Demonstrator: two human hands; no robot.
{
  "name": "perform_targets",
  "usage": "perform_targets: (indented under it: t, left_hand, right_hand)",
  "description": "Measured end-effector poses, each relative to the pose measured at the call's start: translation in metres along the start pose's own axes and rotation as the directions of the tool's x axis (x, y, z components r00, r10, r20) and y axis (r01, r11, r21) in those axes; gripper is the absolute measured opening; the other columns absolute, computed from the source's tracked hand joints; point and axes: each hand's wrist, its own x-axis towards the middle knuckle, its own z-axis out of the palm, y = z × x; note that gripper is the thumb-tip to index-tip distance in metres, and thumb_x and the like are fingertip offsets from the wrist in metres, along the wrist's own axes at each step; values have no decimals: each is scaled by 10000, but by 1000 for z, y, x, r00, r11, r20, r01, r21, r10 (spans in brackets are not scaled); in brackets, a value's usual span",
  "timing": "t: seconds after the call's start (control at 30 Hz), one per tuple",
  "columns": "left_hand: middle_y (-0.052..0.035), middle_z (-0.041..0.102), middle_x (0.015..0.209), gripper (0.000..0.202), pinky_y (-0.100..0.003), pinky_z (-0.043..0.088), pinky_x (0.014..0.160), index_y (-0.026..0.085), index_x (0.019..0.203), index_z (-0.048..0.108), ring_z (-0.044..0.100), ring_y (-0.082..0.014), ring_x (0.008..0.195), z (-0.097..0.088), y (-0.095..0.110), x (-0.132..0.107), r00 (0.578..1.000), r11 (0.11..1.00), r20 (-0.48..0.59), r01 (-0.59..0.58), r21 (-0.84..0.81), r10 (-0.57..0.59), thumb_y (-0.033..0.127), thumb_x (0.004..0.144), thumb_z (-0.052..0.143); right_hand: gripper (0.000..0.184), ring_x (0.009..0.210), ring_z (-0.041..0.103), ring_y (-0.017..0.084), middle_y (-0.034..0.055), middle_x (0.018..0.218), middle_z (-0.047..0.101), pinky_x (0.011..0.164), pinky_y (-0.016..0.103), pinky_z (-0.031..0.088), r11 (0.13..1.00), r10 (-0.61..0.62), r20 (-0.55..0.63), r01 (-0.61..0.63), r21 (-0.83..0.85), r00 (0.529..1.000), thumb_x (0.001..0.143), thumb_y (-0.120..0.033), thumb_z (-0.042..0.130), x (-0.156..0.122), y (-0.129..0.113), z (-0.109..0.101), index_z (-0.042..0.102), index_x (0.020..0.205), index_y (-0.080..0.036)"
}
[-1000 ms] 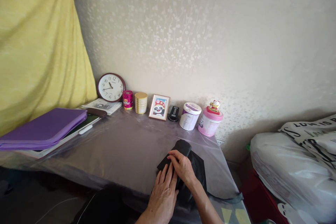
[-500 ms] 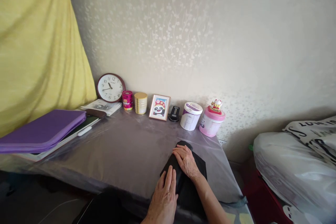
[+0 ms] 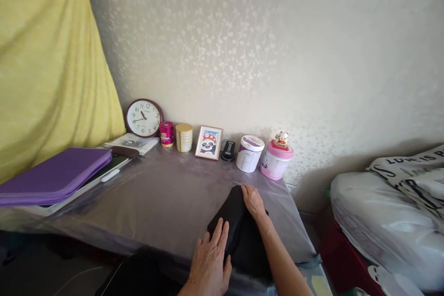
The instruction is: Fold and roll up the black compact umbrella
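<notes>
A folded black cloth (image 3: 231, 215) lies near the front right of a table covered with clear plastic (image 3: 166, 199). My left hand (image 3: 211, 261) rests flat on the near end of the fold, fingers stretched out together. My right hand (image 3: 254, 200) lies flat on the far end of the cloth, fingers extended and pressing down. More black fabric (image 3: 249, 249) spreads under my right forearm toward the table's front edge.
Along the wall stand a round clock (image 3: 144, 118), a red tin (image 3: 167, 133), a gold tin (image 3: 183, 137), a framed panda picture (image 3: 208, 142), a white tub (image 3: 249, 153) and a pink jar (image 3: 276, 160). A purple folder (image 3: 55, 178) lies left. White bags (image 3: 385, 222) sit right.
My right hand has slid from the middle of the cloth to its far end, flattening the fold. My left hand has shifted slightly back toward me.
</notes>
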Motion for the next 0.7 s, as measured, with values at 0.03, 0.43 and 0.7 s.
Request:
perform_targets:
  t: [0.03, 0.43, 0.7]
  left_hand:
    - [-19, 138, 1497, 700, -437, 387, 948, 213, 1421, 133, 477, -266, 1151, 0, 0, -1, 1000, 1000, -3, -3, -9, 3, 188, 762, 368]
    - [-80, 160, 1497, 804, -311, 467, 849, 241, 1428, 47, 596, -203, 1029, -5, -14, -4, 998, 992, 13, -59, -112, 61, 143, 729, 432]
    - [-91, 184, 1491, 810, -269, 476, 785, 245, 1427, 52, 628, -174, 939, -1, -12, -4, 999, 996, -9, -39, -77, 39, 84, 720, 412]
  right_hand:
    - [349, 1018, 581, 219, 111, 1050, 658, 917, 344, 393, 999, 37, -30, -37, -4, 999, 896, -291, 321, -6, 6, -5, 622, 1025, -169]
    - [333, 685, 650, 213, 57, 734, 671, 560, 283, 481, 819, 513, 47, -505, 271, 857, 783, -457, 404, -104, 45, -53, 623, 851, -216]
    - [468, 541, 598, 197, 30, 628, 632, 432, 271, 441, 798, 486, 89, -483, 360, 870, 730, -559, 453, -113, 20, -56, 652, 903, -173]
